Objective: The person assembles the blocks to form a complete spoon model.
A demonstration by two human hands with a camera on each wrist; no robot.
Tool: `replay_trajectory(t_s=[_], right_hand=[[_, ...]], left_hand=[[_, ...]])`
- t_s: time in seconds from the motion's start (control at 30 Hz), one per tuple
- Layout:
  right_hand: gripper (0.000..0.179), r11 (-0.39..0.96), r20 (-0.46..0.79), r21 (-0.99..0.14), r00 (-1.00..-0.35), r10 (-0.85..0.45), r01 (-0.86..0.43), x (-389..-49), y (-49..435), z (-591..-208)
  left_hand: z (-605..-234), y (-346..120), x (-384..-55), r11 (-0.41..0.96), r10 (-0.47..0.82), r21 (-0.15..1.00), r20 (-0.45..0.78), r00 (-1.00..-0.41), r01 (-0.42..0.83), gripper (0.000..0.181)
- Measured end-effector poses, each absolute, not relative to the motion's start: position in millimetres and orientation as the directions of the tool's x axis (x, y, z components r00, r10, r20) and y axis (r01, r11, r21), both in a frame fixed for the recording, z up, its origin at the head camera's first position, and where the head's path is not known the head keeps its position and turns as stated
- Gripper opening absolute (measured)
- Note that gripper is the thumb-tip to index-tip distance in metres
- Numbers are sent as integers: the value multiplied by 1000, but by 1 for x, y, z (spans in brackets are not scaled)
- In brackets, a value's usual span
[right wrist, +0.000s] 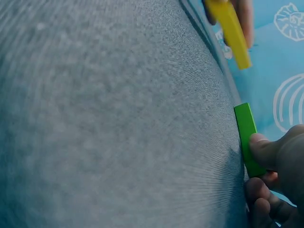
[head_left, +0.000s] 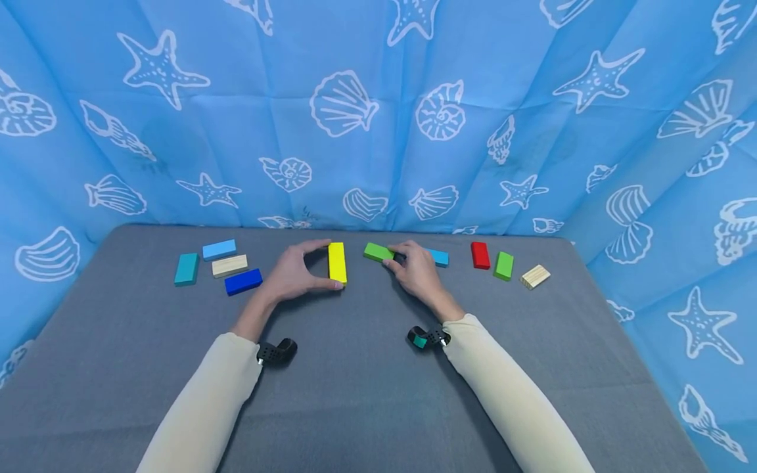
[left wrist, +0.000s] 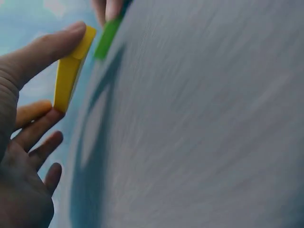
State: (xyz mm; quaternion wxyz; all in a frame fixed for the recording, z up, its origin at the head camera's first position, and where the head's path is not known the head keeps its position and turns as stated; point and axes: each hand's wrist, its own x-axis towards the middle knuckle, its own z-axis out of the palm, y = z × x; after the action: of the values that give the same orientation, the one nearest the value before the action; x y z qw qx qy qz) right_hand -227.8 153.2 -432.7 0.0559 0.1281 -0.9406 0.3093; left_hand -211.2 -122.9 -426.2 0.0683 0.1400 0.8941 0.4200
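A yellow block [head_left: 336, 261] is pinched lengthwise between the thumb and fingertips of my left hand [head_left: 298, 270]. In the left wrist view the same yellow block [left wrist: 69, 80] appears raised off the cloth, a shadow falling below it. To its right, my right hand [head_left: 417, 270] holds one end of a green block [head_left: 376, 251], which lies at the back of the table. The right wrist view shows the thumb pressed on the green block [right wrist: 244, 121], with fingers on its other side. A light blue block [head_left: 439, 257] lies just beyond the right hand, partly hidden by it.
Left of the hands lie a teal block [head_left: 186, 269], a light blue block [head_left: 219, 249], a plain wooden block [head_left: 230, 265] and a dark blue block [head_left: 243, 282]. On the right are red [head_left: 480, 255], green [head_left: 504, 266] and wooden [head_left: 535, 276] blocks. A patterned curtain [head_left: 248, 131] hangs behind the grey-covered table [head_left: 355, 394].
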Motion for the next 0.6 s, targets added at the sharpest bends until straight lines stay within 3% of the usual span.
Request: replay_trajectory(t_s=[0.37, 0.6], right_hand=[[38, 777, 180, -558, -957, -227, -290, -228, 154, -433], [39, 764, 188, -569, -953, -239, -304, -226, 156, -435]], left_hand=[[-417, -73, -136, 571, 391, 794, -38, -920, 210, 95], [-426, -62, -114, 606, 364, 769, -39, -930, 205, 92]])
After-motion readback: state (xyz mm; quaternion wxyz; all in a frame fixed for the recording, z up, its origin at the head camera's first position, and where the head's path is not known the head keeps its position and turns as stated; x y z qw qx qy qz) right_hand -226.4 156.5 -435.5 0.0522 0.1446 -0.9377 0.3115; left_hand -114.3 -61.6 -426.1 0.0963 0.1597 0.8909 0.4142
